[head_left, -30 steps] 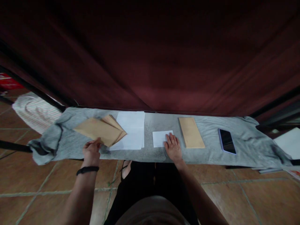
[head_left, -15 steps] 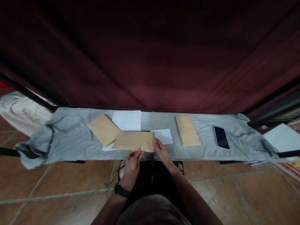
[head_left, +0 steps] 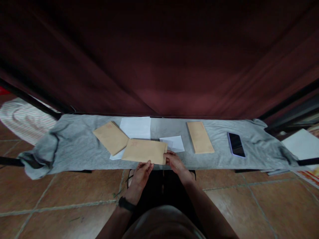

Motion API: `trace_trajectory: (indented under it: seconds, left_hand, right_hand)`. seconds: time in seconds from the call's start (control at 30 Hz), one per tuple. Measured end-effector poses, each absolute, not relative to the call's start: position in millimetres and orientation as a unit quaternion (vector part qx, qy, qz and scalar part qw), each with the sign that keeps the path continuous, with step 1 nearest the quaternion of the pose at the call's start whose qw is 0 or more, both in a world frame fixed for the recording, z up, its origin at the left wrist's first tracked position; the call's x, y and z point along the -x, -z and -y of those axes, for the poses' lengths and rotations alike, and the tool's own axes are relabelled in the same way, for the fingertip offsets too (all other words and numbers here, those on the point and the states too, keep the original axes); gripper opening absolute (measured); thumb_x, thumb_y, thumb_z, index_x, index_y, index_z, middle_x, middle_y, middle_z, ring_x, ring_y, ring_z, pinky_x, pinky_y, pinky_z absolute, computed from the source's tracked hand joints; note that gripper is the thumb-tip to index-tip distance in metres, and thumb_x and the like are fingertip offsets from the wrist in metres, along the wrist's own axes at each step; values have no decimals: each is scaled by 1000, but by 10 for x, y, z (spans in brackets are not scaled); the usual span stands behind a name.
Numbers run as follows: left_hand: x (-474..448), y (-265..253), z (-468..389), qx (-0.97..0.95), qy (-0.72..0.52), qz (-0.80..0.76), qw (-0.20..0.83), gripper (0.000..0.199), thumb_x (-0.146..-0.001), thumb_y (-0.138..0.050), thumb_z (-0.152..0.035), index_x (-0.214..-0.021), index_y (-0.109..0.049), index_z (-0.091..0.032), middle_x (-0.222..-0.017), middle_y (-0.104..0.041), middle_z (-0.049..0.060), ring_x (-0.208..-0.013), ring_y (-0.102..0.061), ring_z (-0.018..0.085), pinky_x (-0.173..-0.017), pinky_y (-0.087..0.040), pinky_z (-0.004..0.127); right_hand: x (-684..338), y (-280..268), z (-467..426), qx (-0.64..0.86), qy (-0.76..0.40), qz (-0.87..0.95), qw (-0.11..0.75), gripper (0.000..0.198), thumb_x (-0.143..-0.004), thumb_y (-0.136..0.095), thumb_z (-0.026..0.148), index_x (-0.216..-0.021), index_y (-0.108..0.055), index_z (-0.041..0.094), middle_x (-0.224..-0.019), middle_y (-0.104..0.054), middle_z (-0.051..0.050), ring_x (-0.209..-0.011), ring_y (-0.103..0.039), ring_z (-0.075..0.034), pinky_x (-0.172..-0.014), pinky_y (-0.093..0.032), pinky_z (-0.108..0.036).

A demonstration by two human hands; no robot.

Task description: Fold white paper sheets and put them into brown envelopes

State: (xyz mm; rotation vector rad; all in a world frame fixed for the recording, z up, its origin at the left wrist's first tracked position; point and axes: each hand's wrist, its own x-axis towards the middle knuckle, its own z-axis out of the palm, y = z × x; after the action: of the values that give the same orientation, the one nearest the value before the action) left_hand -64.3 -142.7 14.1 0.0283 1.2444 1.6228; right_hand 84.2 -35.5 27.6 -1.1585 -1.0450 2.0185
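Note:
A brown paper envelope (head_left: pixel 144 151) lies crosswise in front of me, its flap end toward the right. My left hand (head_left: pixel 142 172) pinches its near long edge between thumb and fingers. At the right end, my right hand (head_left: pixel 173 161) has its fingers closed on the envelope near the flap. Just beyond that hand rests a folded white paper (head_left: pixel 175 143). A stack of brown envelopes (head_left: pixel 109 136) sits at an angle to the left, touching or nearly touching the held one. White sheets (head_left: pixel 137 127) lie behind and partly under the envelopes.
Another brown envelope or stack (head_left: pixel 200 137) lies to the right, with a phone (head_left: pixel 236 144) in a purple case farther right. Grey cloth (head_left: pixel 74 146) covers the narrow bench. A dark red curtain (head_left: pixel 159 66) hangs right behind it.
The envelope's right end has tilted slightly toward me, and its flap edge now shows more. My right hand has curled its fingers around that end; my left hand still pinches the near edge.

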Motion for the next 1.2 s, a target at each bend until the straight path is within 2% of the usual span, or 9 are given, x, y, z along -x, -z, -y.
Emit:
trace_trajectory:
  seconds: [0.13,0.33,0.4,0.47,0.57,0.63,0.7,0.87,1.2]
  left_hand:
    - [614,-287,1384,21,-677,-500,540,35,-51,-93,-15,-61,-60,-18,-67,-70,-3,-69,-70,13,-78,-60,28]
    - [521,-331,1507,-160,-550,-624,531,28,-65,-87,-40,-66,-67,-21,-65,-69,4,-63,-69,20,-64,-57,32]
    - [501,-354,1544,-296,-498,-685,442,22,-70,-82,-39,-65,-67,-24,-64,-68,4,-67,-69,23,-69,-57,36]
    - [519,-407,1526,-450,-437,-712,316,14,-73,-79,-33,-84,-73,-26,-88,-74,7,-96,-70,30,-91,-54,43]
    - [637,-502,1379,-645,-294,-689,151,73,-74,-77,-27,-142,-53,-29,-155,-46,11,-147,-35,36,-120,-25,57]
    - [755,-537,1232,-707,-198,-674,88,99,-71,-81,-32,-156,-32,-27,-168,-18,13,-154,-14,38,-122,-11,62]
    - [869,-539,1090,-732,-137,-664,62,112,-67,-83,-41,-160,-21,-26,-169,-7,16,-155,-8,40,-122,-4,64]
    - [1014,-495,892,-759,-81,-639,92,125,-58,-87,-51,-160,-19,-26,-169,-4,19,-154,-7,41,-120,1,64]
    - [1046,-481,800,-784,-48,-598,158,129,-57,-84,-51,-161,-11,-28,-168,-13,18,-155,-9,38,-120,4,61]
  right_hand:
    - [-889,-239,317,405,-768,418,267,39,-68,-70,46,-97,-70,20,-75,-73,-1,-62,-66,-19,-58,-53,-29]
    - [-910,-123,246,448,-641,555,284,18,-75,-64,37,-84,-73,25,-73,-70,3,-71,-64,-18,-61,-53,-28]
    - [-928,-90,233,452,-627,564,290,13,-74,-63,31,-81,-73,25,-75,-70,3,-77,-64,-19,-68,-54,-28]
    - [-949,-70,228,453,-617,573,294,13,-75,-61,27,-81,-72,25,-77,-70,3,-82,-64,-20,-74,-54,-30]
    - [-973,-71,234,441,-602,594,299,17,-76,-57,25,-83,-72,25,-79,-70,3,-86,-64,-20,-79,-55,-31]
    - [-984,-84,245,432,-594,607,304,19,-78,-55,25,-86,-73,26,-80,-70,3,-84,-64,-20,-77,-55,-31]
    - [-999,-99,260,432,-600,602,303,20,-78,-55,26,-88,-73,26,-79,-70,3,-75,-63,-18,-69,-54,-28]
    - [-1080,-113,277,442,-628,579,273,20,-80,-55,31,-91,-71,26,-69,-64,4,-53,-54,-13,-49,-45,-23]
    - [-1276,-172,206,416,-600,639,242,20,-82,-54,27,-89,-72,27,-72,-69,4,-57,-59,-14,-50,-49,-23]
